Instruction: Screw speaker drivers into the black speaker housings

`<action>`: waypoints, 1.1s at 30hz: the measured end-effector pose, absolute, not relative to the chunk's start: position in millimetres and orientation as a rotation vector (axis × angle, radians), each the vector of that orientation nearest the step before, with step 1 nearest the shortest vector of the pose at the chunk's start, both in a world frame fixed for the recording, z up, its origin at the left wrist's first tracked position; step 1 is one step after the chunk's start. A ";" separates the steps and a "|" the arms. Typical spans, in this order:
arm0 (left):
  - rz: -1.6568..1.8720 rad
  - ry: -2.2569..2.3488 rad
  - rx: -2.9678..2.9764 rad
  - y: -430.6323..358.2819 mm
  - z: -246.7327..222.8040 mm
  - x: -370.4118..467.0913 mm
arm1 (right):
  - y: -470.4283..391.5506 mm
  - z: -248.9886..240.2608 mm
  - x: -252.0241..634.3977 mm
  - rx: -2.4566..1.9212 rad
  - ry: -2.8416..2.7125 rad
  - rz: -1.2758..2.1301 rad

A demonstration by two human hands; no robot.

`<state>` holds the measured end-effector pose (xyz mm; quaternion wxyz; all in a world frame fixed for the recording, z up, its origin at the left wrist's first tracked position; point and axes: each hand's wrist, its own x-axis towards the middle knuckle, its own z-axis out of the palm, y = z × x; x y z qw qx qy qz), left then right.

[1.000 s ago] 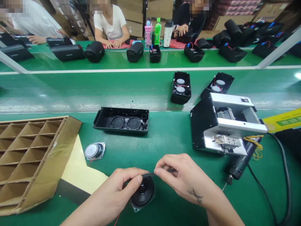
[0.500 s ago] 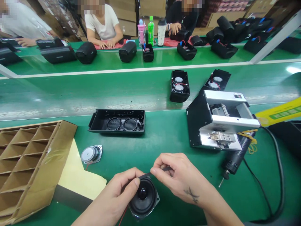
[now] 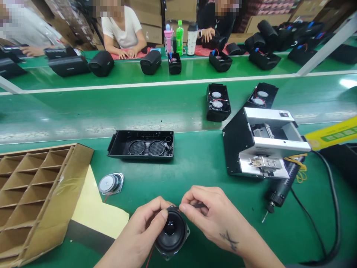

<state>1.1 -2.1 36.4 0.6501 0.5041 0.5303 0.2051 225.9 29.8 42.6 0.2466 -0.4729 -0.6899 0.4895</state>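
Observation:
A round black speaker driver [image 3: 171,238] with a square metal frame sits cone up between my hands, low in the view. My left hand [image 3: 149,225] is closed at its upper left rim, thumb pressing one end of a thin black strip [image 3: 199,205] there. From the right, my right hand [image 3: 210,210] pinches the same strip between thumb and fingers, its free end showing behind the thumb. The strip lies along the driver's top edge. Below my left hand runs a red wire [image 3: 150,257]. Another speaker driver [image 3: 111,183] lies magnet up, farther left.
An open black speaker housing [image 3: 141,145] lies ahead. Left are a divided cardboard box [image 3: 78,175] and a yellow backing sheet [image 3: 96,208]. A silver-black machine [image 3: 267,141] and an electric screwdriver [image 3: 281,190] stand right. Co-workers sit beyond the green conveyor [image 3: 111,104].
My hands have brought the black strip down against the driver's upper rim. The housing with two drivers on the conveyor appears slightly farther right; the whole view has also shifted a little.

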 end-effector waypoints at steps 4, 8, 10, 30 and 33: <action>0.500 1.189 1.126 -2.2 32.6 0.6 | 29.4 42.1 223.2 -1.310 -1.875 1.324; 0.563 1.191 1.098 -2.9 31.6 1.8 | 28.1 41.2 221.3 -1.321 -1.882 1.319; 0.585 1.184 1.091 -4.1 31.0 2.4 | 27.4 40.1 220.7 -1.335 -1.886 1.314; 0.818 1.277 0.948 -10.0 37.4 14.5 | 31.3 38.3 218.3 -1.368 -2.004 1.356; 0.770 1.174 0.885 -11.6 39.5 6.5 | 34.9 40.0 218.1 -1.245 -2.091 1.300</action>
